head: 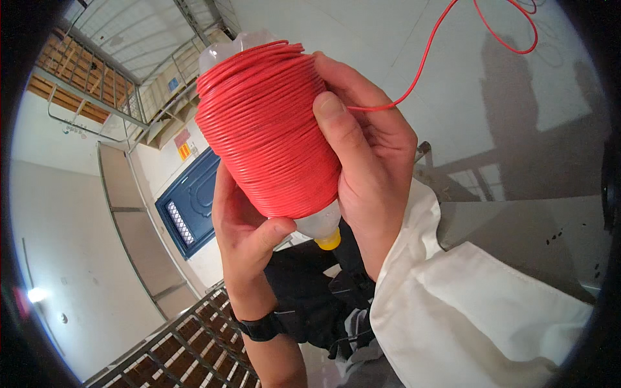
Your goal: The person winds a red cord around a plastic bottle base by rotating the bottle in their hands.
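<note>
Red insulated wire (269, 131) is wound in tight, side-by-side turns around a translucent plastic bottle (315, 222) with a yellow cap (328, 239). The bottle is tilted, its cap end towards my body. Its far end bulges out beyond the windings. My left hand (247, 228) supports the bottle from the lower left, thumb at the bottom edge of the coil. On the right side my right hand (371, 140) grips the coil, thumb lying on the turns. From behind that thumb a free length of wire (427, 53) runs over the fingers to the upper right, where it loops.
A metal bed frame (189, 339) with slats stands at the lower left, another bunk frame (92, 92) at the upper left. A blue door (189, 203) is set in the wall behind. The pale floor (368, 29) carries shadows at the right.
</note>
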A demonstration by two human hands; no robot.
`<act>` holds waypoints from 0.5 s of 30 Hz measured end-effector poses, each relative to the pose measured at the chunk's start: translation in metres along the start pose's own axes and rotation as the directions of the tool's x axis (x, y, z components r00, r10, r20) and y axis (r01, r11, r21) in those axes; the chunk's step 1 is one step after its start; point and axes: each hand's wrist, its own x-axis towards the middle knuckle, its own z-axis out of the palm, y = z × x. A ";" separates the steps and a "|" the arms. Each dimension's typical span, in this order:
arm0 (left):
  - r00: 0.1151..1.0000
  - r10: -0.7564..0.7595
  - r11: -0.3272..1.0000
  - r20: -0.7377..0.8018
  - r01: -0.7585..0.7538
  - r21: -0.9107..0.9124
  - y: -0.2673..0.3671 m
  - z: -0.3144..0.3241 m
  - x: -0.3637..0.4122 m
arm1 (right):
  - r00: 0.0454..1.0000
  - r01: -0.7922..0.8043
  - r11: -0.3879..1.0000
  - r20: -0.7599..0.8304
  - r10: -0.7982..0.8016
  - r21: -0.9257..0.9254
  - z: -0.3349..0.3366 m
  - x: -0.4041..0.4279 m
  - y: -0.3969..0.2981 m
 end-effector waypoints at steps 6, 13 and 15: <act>0.998 0.008 0.999 0.056 -0.010 0.044 -0.006 -0.009 0.000 | 0.999 -0.024 0.997 -0.031 0.026 0.078 -0.001 -0.001 0.001; 0.989 -0.035 0.999 0.145 0.033 0.012 -0.001 -0.011 0.001 | 0.999 -0.008 1.000 -0.047 0.009 0.015 -0.002 -0.001 -0.002; 0.986 -0.031 0.999 0.166 0.028 0.020 -0.001 -0.013 0.004 | 0.998 -0.004 1.000 -0.055 0.004 0.003 -0.001 -0.001 -0.002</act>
